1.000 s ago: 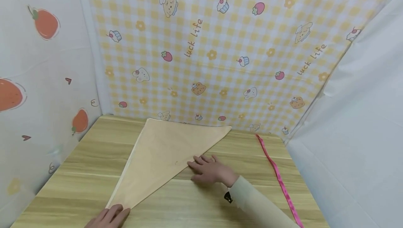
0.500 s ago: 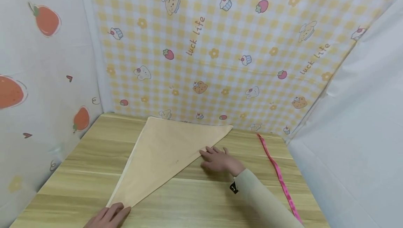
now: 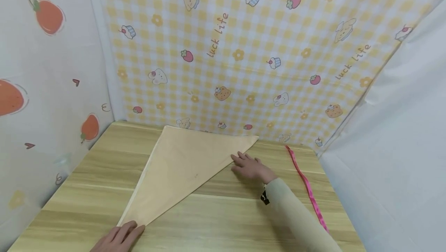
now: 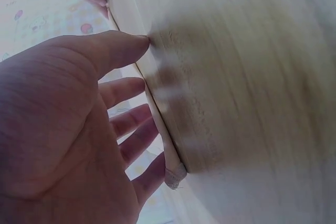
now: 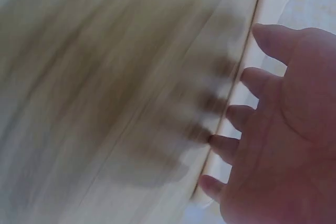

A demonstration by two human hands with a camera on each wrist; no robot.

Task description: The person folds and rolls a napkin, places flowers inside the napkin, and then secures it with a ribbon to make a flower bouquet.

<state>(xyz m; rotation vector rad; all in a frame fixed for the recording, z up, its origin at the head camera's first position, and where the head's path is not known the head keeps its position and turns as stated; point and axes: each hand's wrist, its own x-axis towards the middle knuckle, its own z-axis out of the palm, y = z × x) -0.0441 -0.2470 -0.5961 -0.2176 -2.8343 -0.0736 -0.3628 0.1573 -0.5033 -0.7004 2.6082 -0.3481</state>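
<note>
A peach-coloured cloth (image 3: 188, 159), folded to a triangle, lies flat on the wooden table with its long folded edge facing the person. At its near corner my left hand (image 3: 118, 238) rests with fingertips on the cloth; the left wrist view shows the fingers (image 4: 126, 90) spread along the cloth's edge and the thumb on the wood. My right hand (image 3: 251, 167) lies palm down at the upper part of the fold, fingers extended. In the right wrist view its fingertips (image 5: 249, 77) touch along the folded edge. Neither hand curls around the cloth.
A pink ribbon (image 3: 306, 186) runs lengthwise along the right side of the wooden table (image 3: 216, 221). A yellow checked curtain (image 3: 226, 58) stands behind the table's far edge, with white cloth walls left and right. A small black tag (image 3: 265, 198) hangs at the right sleeve.
My right hand has slid along the folded edge, away from the person and to the right, toward the far right corner. The left hand has stayed at the near corner.
</note>
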